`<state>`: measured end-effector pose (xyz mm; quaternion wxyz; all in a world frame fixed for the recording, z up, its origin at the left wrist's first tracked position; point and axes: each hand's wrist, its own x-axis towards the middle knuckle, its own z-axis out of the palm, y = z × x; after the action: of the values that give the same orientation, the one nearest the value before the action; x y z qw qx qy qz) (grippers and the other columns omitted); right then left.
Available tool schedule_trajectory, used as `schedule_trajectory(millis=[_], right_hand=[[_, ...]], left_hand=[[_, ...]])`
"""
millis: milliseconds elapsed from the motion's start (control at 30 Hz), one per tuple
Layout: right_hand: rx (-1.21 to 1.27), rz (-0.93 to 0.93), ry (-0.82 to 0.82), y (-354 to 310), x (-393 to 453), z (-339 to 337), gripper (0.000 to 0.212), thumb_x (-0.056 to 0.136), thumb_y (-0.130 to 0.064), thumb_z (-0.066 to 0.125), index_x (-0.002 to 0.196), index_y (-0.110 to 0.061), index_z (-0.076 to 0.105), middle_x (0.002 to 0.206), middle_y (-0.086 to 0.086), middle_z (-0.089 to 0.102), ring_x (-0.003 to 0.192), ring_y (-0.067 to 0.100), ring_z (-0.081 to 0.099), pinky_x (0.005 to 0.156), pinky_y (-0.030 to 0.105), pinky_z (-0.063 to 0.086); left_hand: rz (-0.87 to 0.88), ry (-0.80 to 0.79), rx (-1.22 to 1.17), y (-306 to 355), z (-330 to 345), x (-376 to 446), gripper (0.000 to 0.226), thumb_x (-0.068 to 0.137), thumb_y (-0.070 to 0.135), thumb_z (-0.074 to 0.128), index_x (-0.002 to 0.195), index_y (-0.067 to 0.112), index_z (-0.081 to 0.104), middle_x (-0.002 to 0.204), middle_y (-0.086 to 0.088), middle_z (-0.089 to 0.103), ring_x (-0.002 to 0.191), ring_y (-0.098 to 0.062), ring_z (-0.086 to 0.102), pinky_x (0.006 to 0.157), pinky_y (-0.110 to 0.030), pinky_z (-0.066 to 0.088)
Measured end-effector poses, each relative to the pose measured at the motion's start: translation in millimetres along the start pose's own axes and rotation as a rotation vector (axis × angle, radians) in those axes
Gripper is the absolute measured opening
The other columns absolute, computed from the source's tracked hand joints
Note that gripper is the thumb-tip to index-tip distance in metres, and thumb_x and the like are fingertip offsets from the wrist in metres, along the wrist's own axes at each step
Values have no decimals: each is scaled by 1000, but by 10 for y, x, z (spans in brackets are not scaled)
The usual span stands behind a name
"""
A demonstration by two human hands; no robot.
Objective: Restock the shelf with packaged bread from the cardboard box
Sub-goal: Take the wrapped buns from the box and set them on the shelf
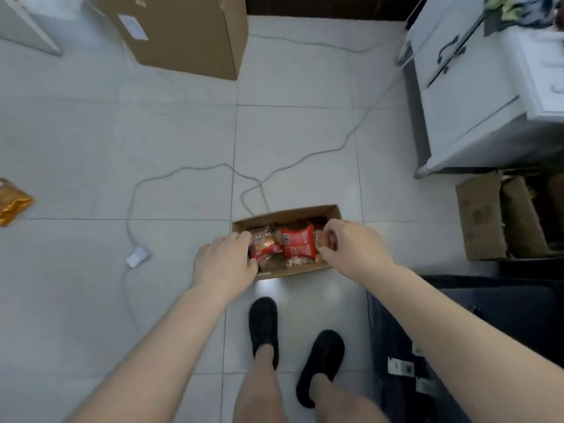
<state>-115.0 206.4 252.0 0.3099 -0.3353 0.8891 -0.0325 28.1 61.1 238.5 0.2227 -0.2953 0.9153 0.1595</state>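
Cardboard box [331, 212] set on pale floor tiles [171, 141], filled with red packaged bread [298, 241], one brown-and-red packet [265, 244] gripped by left hand [224, 264], another packet [326, 241] pinched by right hand [355, 247], label print too blurred to be read

Glossy pale floor tiles [171, 141], white cabinet [476, 96]

A small cardboard box [332, 212] is set on the floor [91, 148] just ahead of two slippered feet [264, 328], with bread packets [297, 242] packed inside it. The left hand [224, 264] is placed at its left end, the right hand [351, 245] at its right. A cable [195, 169] is trailed behind the box. A bigger carton [183, 32] is parked far back, a cabinet [476, 96] off right, and one loose packet [12, 201] is left far left.
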Motion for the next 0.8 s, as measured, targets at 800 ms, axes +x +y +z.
schedule_trajectory(millis=[800], right_hand=[[-442, 38, -214, 1948, 3623, 3265, 56, 81, -39, 63, 126, -13, 43, 119, 8, 55, 116, 29, 49, 90, 38, 39]], left_hand=[[120, -236, -19, 232, 4165, 3816, 83, 84, 30, 61, 149, 26, 8, 154, -1, 25, 141, -26, 23, 110, -42, 23]])
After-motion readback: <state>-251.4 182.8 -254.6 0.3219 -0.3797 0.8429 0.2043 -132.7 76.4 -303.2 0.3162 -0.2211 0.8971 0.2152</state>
